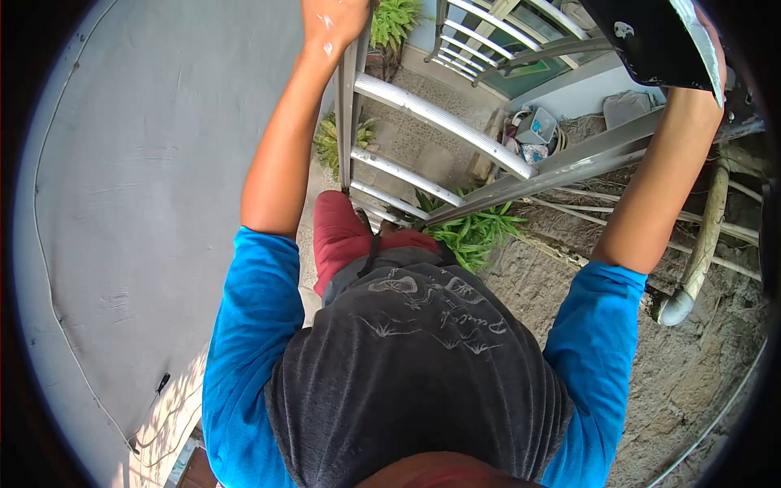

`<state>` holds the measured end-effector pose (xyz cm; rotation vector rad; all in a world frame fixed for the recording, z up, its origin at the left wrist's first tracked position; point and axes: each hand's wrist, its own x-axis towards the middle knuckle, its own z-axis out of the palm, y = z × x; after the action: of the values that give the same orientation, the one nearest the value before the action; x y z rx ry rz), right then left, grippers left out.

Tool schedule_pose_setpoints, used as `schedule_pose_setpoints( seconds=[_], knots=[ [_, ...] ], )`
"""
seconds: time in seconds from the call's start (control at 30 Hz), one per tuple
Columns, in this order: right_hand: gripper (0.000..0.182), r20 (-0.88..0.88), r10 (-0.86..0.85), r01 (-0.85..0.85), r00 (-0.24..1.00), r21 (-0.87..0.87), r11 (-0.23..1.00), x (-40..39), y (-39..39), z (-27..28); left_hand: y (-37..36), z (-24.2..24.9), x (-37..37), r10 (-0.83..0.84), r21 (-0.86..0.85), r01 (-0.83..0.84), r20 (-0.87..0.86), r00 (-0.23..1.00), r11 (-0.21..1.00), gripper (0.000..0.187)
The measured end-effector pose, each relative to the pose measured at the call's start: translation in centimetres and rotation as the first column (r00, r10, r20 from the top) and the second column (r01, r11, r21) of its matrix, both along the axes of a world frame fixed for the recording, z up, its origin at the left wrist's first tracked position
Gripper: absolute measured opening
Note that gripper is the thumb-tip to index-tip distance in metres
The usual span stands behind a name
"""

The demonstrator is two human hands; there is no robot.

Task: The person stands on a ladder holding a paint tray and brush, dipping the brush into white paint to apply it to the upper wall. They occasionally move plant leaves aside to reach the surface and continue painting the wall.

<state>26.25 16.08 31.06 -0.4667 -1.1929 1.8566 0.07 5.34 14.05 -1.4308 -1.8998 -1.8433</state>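
My left hand (335,23) is closed around the left rail of a metal ladder (443,122) at the top edge of the view. White smears mark its back, and part of its fingers is cut off. At the upper right, my right hand (716,41) is mostly hidden behind a black flat plate (643,37), which it holds up. White paste or paint coats the plate's edge, and a white spot marks its face. The ladder's rungs run down below me to my legs in red trousers (338,232).
A smooth grey wall (163,163) with a thin cable rises on the left. Rough masonry (675,390) and pipes (704,236) line the right. Below are green plants (476,232), a paved floor (419,93), a pale bucket (537,126) and a metal railing (496,37).
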Motion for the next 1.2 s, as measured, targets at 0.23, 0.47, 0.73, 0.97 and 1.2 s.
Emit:
schedule_pose_setpoints(
  seconds=[0.23, 0.47, 0.73, 0.97, 1.2],
  knots=[
    [0.023, -0.060, -0.228, 0.236, 0.972, 0.290, 0.928, 5.1, 7.7, -2.3, -0.3, 0.2, 0.3, -0.020, -0.031, 0.023, 0.070, 0.997, 0.999, 0.040],
    [0.025, -0.112, -0.229, 0.254, 0.967, 0.357, 0.899, 4.5, 5.8, -3.5, -0.3, 0.2, 0.5, -0.054, -0.029, 0.059, 0.160, 0.986, 0.998, 0.038],
    [0.042, -0.008, -0.328, 0.321, 0.945, 0.219, 0.921, 3.3, 4.4, -2.4, -0.3, 0.0, 0.3, -0.033, -0.031, 0.037, 0.112, 0.993, 0.999, 0.039],
    [0.046, -0.019, -0.363, 0.364, 0.931, 0.004, 0.932, 3.2, 7.4, -2.4, -0.2, -0.4, 0.4, -0.067, -0.021, 0.074, 0.242, 0.968, 0.997, 0.042],
    [0.041, -0.111, -0.244, 0.237, 0.963, -0.076, 0.969, 3.9, 6.8, -2.2, -0.4, -0.1, 0.3, -0.116, -0.010, 0.121, 0.219, 0.969, 0.993, 0.040]
  ],
)
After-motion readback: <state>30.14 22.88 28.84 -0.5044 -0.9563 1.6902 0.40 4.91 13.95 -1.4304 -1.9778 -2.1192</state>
